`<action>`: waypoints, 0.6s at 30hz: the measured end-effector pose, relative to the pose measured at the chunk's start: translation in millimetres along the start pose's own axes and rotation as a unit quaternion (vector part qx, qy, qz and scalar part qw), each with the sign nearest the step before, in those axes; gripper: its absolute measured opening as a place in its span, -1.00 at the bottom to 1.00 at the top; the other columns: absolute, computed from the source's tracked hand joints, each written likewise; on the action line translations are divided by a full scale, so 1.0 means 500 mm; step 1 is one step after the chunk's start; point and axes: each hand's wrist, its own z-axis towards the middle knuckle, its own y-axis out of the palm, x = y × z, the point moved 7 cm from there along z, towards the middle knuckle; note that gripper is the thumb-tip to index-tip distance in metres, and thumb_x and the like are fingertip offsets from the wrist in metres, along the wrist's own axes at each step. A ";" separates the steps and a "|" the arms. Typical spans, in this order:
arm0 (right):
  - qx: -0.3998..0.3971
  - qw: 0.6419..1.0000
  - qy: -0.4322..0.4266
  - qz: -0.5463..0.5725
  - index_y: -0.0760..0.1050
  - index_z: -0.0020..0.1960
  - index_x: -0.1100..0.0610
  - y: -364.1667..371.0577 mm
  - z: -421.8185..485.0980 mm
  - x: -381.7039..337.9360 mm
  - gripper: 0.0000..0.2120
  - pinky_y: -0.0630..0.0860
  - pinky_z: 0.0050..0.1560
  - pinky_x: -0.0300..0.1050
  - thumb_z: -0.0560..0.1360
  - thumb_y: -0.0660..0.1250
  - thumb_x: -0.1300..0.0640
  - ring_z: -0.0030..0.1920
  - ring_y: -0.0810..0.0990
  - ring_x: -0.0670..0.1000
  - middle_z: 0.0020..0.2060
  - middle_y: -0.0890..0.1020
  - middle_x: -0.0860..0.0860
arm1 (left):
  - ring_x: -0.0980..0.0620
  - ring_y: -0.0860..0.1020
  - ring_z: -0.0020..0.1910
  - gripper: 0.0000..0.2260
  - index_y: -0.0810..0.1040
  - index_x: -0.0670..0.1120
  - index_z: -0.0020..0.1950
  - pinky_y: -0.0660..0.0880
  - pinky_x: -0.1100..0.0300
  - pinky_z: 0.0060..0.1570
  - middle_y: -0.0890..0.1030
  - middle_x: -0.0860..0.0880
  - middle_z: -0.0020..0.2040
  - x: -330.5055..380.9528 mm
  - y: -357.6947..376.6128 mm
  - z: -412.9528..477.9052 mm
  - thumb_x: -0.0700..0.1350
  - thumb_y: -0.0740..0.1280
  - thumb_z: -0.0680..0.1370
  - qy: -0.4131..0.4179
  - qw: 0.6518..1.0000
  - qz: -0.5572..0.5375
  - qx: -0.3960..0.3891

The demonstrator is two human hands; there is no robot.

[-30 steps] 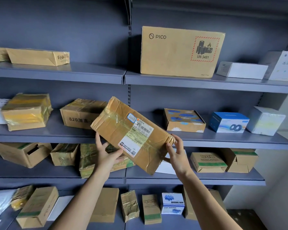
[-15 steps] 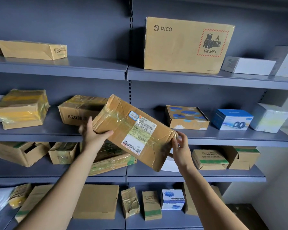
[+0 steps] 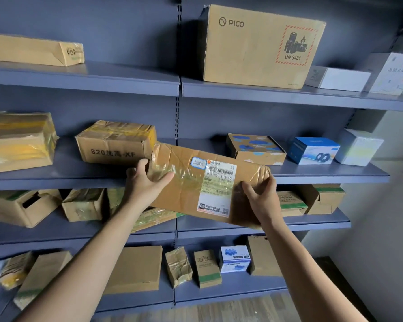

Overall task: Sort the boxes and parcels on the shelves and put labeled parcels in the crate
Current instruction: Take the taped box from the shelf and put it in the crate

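Observation:
A flat brown taped parcel (image 3: 191,196) with a white shipping label (image 3: 216,184) on its face hangs in front of the grey shelves (image 3: 84,75), held nearly level between both hands. My left hand (image 3: 147,182) grips its left end, thumb on the front. My right hand (image 3: 261,194) grips its right end, fingers curled round the edge. No crate is in view.
A big PICO carton (image 3: 258,45) stands on the top shelf. The second shelf carries the "820" box (image 3: 116,142), a taped box (image 3: 19,140), a blue-patterned box (image 3: 256,147) and a blue-white box (image 3: 313,151). Lower shelves hold several small cartons. A pale wall is at right.
The parcel has turned from a steep tilt to almost level and come lower. My left hand slid from under it up to its left end. My view moved closer to the shelves.

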 end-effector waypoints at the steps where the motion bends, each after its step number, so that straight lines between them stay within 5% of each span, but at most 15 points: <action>1: 0.010 1.000 0.000 -0.016 0.19 0.48 0.10 -0.011 -0.014 0.002 -0.30 0.44 0.29 0.05 0.49 0.44 -0.07 0.27 0.54 0.15 0.28 0.56 0.09 | -0.09 0.43 0.21 -0.34 0.28 0.02 0.30 0.43 -0.01 0.14 0.42 -0.05 0.25 0.000 0.012 -0.009 0.28 0.46 0.37 -0.002 1.000 -0.012 0.002; 5: 0.050 0.996 0.008 -0.075 0.25 0.40 0.17 -0.073 -0.065 0.012 -0.32 0.43 0.05 -0.05 0.46 0.48 -0.08 0.20 0.55 0.17 0.21 0.56 0.10 | -0.13 0.48 0.14 -0.39 0.14 -0.01 0.15 0.44 -0.01 0.07 0.44 -0.08 0.16 -0.020 0.079 -0.051 0.19 0.49 0.41 -0.028 0.998 -0.055 -0.023; 8: 0.077 0.990 0.024 -0.117 0.24 0.41 0.18 -0.139 -0.096 0.039 -0.26 0.45 0.12 0.02 0.43 0.49 -0.14 0.23 0.51 0.19 0.29 0.49 0.16 | -0.13 0.50 0.13 -0.28 0.08 0.10 0.21 0.44 0.00 0.07 0.47 -0.06 0.21 -0.024 0.137 -0.090 0.26 0.50 0.33 -0.034 0.996 -0.057 -0.059; 12: 0.115 0.979 0.071 -0.152 0.25 0.39 0.17 -0.252 -0.139 0.103 -0.23 0.45 0.20 0.12 0.40 0.48 -0.21 0.26 0.48 0.21 0.33 0.41 0.15 | -0.13 0.37 0.39 -0.07 -0.03 0.09 0.57 0.33 0.00 0.30 0.34 -0.08 0.47 0.038 0.235 -0.170 0.15 0.51 0.41 -0.005 0.990 -0.065 -0.125; 15: 0.143 0.975 0.092 -0.142 0.19 0.47 0.13 -0.358 -0.165 0.163 -0.14 0.43 0.26 0.13 0.37 0.50 -0.21 0.33 0.46 0.19 0.38 0.41 0.12 | -0.11 0.24 0.50 -0.05 -0.08 0.04 0.61 0.24 -0.02 0.40 0.19 -0.09 0.56 0.094 0.325 -0.242 0.11 0.50 0.44 0.019 0.984 -0.051 -0.169; 18: 0.157 0.970 0.125 -0.134 -0.04 0.59 -0.01 -0.466 -0.194 0.232 0.04 0.42 0.26 0.14 0.35 0.50 -0.25 0.36 0.45 0.21 0.43 0.36 0.15 | -0.16 0.29 0.45 -0.06 0.00 0.04 0.59 0.33 -0.06 0.31 0.25 -0.11 0.51 0.144 0.419 -0.313 0.23 0.48 0.40 0.059 0.982 0.037 -0.177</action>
